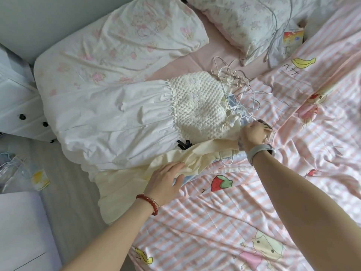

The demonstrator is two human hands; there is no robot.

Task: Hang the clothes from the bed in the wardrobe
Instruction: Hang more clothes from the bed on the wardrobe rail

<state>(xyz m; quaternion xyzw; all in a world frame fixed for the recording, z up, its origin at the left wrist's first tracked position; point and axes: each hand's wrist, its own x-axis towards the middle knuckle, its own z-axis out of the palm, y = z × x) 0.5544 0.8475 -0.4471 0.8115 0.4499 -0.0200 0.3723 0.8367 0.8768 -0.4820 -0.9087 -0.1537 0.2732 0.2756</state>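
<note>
A white dress with a crocheted bodice lies across the bed, its skirt hanging off the left edge. Under it lies a cream garment, and a pale blue garment peeks out beneath that. My left hand rests flat on the cream fabric with fingers straight. At the top of the pile, my right hand grips bunched cloth, fingers curled. A white wire hanger pokes out just below that wrist. Several more white hangers lie tangled beyond the bodice.
The striped pink duvet covers the right half of the bed. Two pillows sit at the head, with a cable and a packet on the far one. A white drawer unit and floor clutter stand left.
</note>
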